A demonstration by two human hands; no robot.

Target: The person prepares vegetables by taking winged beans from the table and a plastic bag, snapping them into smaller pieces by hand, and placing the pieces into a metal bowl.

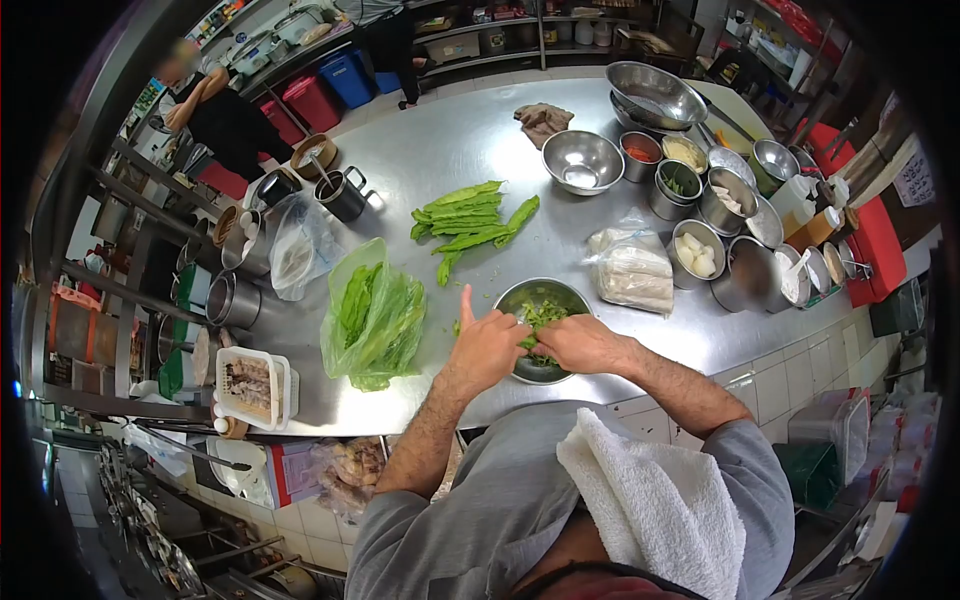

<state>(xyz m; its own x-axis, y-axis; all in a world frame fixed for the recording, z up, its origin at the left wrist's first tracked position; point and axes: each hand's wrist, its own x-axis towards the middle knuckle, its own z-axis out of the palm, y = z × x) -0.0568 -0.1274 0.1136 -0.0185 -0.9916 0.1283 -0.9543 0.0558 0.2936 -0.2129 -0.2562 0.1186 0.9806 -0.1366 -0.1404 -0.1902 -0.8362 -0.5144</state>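
My left hand (487, 347) and my right hand (578, 345) meet over a steel bowl (548, 290). Both have their fingers closed around a piece of winged bean (528, 342), though one finger of the left sticks out. Inside the bowl lie torn green pieces (543, 313). Beyond it, several whole winged beans (460, 217), long pods with ruffled edges, rest in a loose pile on the steel table (420, 170). To the left of my left hand is a clear plastic bag (395, 335) with more of these pods. My fingertips partly hide the held piece.
On the right stand a wrapped white bundle (632, 265), a pot of peeled white pieces (697, 255) and several other containers. An empty steel bowl (583, 162) and a brown cloth (543, 122) sit farther back. At left are a white basket (255, 388) and a dark mug (343, 195). A person (225, 115) stands beyond.
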